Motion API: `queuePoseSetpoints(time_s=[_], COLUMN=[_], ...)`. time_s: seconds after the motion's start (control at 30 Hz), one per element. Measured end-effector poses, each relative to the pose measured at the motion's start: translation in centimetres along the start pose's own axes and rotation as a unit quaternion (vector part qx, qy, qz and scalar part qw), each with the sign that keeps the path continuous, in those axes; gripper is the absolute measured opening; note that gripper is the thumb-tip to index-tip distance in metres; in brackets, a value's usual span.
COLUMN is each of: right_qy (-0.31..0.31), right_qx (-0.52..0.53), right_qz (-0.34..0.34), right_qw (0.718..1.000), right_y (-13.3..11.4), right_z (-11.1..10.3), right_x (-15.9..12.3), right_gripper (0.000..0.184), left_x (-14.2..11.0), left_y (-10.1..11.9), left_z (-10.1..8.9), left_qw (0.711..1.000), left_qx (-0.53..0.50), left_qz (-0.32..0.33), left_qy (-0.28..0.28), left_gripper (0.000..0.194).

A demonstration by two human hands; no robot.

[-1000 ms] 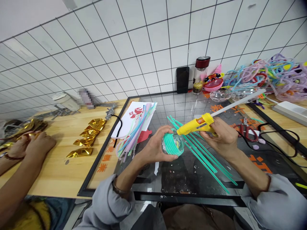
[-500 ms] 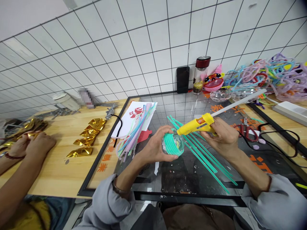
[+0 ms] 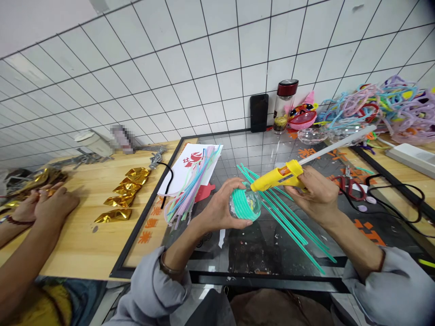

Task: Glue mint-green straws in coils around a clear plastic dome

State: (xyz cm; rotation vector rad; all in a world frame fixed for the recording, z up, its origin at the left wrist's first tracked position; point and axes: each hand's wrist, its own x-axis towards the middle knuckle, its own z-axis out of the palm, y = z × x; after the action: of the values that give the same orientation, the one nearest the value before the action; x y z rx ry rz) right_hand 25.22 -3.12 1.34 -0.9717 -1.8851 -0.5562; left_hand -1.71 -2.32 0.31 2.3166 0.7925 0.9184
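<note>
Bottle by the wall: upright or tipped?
Upright: the bottle stands on its base, dark red cap on top.

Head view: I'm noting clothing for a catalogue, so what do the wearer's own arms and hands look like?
The left hand and right hand wear no gloves. Loose grey sleeves are bunched up on both arms, and a brownish band shows at the left cuff.
</note>
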Motion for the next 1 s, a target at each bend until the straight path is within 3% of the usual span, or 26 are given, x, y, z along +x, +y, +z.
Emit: queuePoseSetpoints(time_s=[0.3, 0.6, 1.0], right_qy=[-0.001, 0.004, -0.007], right_qx=[0.022, 0.033, 0.029], right_qz=[-0.018, 0.006, -0.007], right_qw=[1.000, 0.999, 1.000], right_y=[0.18, 0.48, 0.26], right_z=[-0.12, -0.28, -0.14], right_x=[0.11, 0.06, -0.02], right_gripper=[0.016, 0.020, 0.014], left_x=[0.02, 0.01, 0.03], left_y=[0.08, -0.05, -0.02], left_z=[0.05, -0.05, 0.07], left_qw=[1.000, 1.000, 1.000], left_qx=[-0.002, -0.002, -0.004], left_qz=[0.000, 0.001, 0.009], left_qy=[-0.001, 0.002, 0.003], left_gripper=[0.075, 0.076, 0.076])
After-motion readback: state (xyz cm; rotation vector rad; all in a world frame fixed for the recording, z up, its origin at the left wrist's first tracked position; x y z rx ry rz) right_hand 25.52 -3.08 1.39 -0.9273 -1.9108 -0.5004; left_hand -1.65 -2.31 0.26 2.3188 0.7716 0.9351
